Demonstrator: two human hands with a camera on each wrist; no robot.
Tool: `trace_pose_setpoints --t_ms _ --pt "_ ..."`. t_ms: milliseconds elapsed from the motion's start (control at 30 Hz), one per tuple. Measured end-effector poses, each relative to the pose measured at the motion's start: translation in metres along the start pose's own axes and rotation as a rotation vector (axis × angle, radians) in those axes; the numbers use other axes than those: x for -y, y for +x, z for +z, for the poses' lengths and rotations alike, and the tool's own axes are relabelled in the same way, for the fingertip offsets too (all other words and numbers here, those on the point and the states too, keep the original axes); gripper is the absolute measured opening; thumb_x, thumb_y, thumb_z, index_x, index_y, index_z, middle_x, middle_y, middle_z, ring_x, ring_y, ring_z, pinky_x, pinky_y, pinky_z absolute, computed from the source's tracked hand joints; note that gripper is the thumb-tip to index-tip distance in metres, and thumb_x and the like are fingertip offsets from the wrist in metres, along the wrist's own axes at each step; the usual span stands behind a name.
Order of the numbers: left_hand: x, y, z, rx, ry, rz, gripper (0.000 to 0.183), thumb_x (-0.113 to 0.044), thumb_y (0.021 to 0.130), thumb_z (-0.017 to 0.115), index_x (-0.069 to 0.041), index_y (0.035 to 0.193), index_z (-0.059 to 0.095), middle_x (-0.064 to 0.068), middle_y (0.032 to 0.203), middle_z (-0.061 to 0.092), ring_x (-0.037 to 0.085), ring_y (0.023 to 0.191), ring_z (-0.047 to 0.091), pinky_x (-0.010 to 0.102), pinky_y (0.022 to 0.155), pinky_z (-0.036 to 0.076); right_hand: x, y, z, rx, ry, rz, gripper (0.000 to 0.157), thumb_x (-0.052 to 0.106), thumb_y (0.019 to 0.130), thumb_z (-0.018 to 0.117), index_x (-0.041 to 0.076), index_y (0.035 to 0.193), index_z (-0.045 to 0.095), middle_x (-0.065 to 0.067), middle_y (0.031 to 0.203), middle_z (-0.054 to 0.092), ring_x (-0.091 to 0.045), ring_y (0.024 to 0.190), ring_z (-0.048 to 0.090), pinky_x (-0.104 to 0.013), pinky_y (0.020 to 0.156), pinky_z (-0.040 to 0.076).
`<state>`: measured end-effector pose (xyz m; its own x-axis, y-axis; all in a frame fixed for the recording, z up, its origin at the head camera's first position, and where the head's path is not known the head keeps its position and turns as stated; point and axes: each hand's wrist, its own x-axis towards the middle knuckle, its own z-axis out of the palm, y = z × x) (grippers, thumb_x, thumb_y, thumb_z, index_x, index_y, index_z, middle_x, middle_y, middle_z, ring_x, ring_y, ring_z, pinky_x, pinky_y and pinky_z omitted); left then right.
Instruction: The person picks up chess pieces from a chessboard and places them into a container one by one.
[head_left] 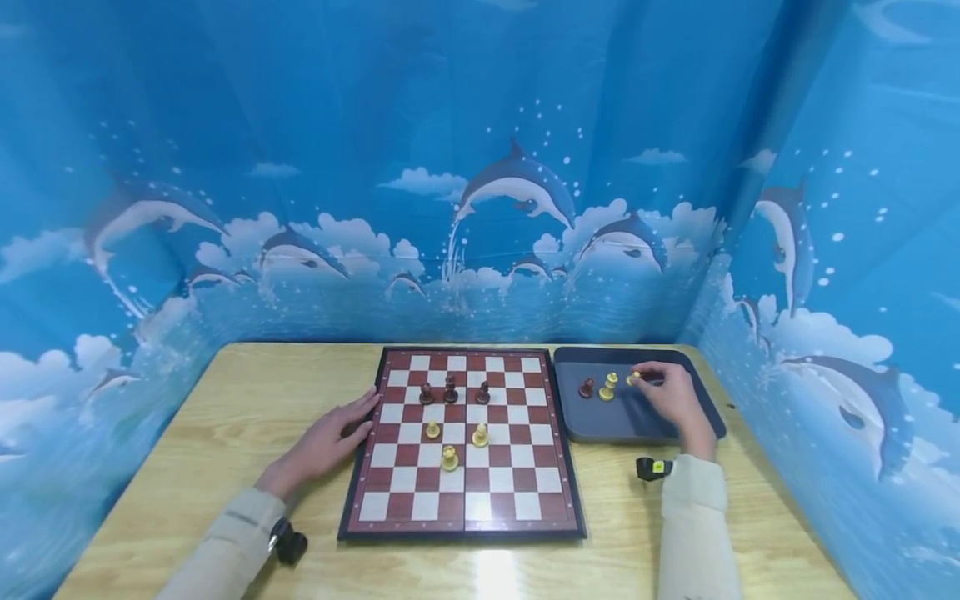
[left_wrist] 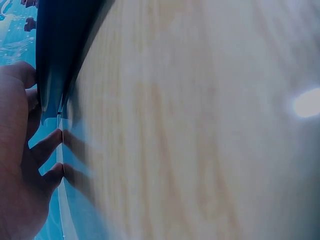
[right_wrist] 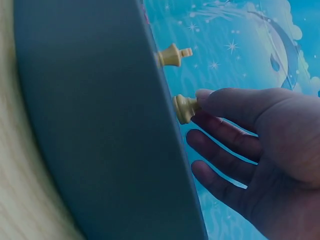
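Observation:
My right hand [head_left: 672, 398] is over the grey tray [head_left: 600, 427], pinching a yellow chess piece [right_wrist: 185, 109] between thumb and forefinger. The thumb covers its top, so its kind is hidden. Just left of it in the tray stand a tall yellow chess piece [head_left: 608, 387] and a dark brown one [head_left: 587, 388]. On the left, my left hand [head_left: 330, 437] rests at the edge of the chessboard [head_left: 517, 454], its fingertips against the frame. Three dark pieces, one of them the middle dark piece [head_left: 450, 389], and three yellow ones, including the front yellow piece [head_left: 449, 458], stand on the board.
The wooden table [head_left: 262, 392] carries the board in its middle and the tray at the right, close beside the board. A blue dolphin curtain [head_left: 360, 167] hangs behind and along the sides. A small black device [head_left: 288, 542] sits at each wrist.

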<state>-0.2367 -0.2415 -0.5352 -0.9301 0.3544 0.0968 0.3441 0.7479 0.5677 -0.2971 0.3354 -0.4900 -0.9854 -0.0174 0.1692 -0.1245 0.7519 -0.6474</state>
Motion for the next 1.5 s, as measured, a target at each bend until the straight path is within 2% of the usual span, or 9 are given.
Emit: trace_pose_setpoints --t_ms 467,600,1000,1233,1500 --pt "0.004 0.0 0.002 -0.004 0.001 0.013 0.055 -0.04 0.109 0.046 -0.016 0.158 0.037 0.009 0.167 0.028 0.042 0.147 0.035 0.064 0.117 0.032 -0.008 0.0 0.007 0.01 -0.026 0.004 0.021 0.006 0.094 0.071 -0.006 0.111 0.073 -0.024 0.107 0.074 -0.041 0.1 0.069 -0.055 0.089 0.055" --pt "0.005 -0.001 0.001 -0.007 -0.001 0.025 0.055 -0.037 0.108 0.048 -0.014 0.157 0.037 0.01 0.166 0.029 0.043 0.147 0.036 0.064 0.117 0.031 -0.012 -0.002 0.009 0.039 -0.032 0.018 0.021 0.008 0.095 0.071 -0.006 0.111 0.074 -0.023 0.107 0.074 -0.04 0.1 0.069 -0.054 0.089 0.055" --pt "0.002 0.0 -0.002 0.002 -0.006 0.038 0.056 -0.036 0.109 0.048 -0.011 0.157 0.036 0.012 0.166 0.028 0.044 0.147 0.036 0.063 0.119 0.03 -0.015 0.001 0.011 0.047 -0.039 0.009 0.022 0.007 0.095 0.07 -0.006 0.112 0.073 -0.024 0.108 0.074 -0.042 0.103 0.068 -0.056 0.09 0.055" --pt "0.0 0.002 -0.004 0.005 -0.01 0.036 0.056 -0.035 0.109 0.048 -0.012 0.158 0.036 0.012 0.166 0.027 0.043 0.147 0.035 0.063 0.119 0.029 -0.009 0.002 0.008 -0.002 -0.028 0.006 0.026 0.003 0.092 0.071 -0.009 0.116 0.07 -0.031 0.115 0.07 -0.048 0.109 0.066 -0.059 0.095 0.053" --pt "0.001 0.002 -0.003 0.007 -0.009 0.028 0.056 -0.036 0.108 0.048 -0.012 0.158 0.036 0.012 0.166 0.028 0.043 0.147 0.035 0.063 0.118 0.03 -0.001 0.003 0.003 -0.043 -0.017 -0.016 0.027 0.001 0.092 0.071 -0.008 0.118 0.07 -0.031 0.117 0.068 -0.047 0.108 0.065 -0.059 0.093 0.055"
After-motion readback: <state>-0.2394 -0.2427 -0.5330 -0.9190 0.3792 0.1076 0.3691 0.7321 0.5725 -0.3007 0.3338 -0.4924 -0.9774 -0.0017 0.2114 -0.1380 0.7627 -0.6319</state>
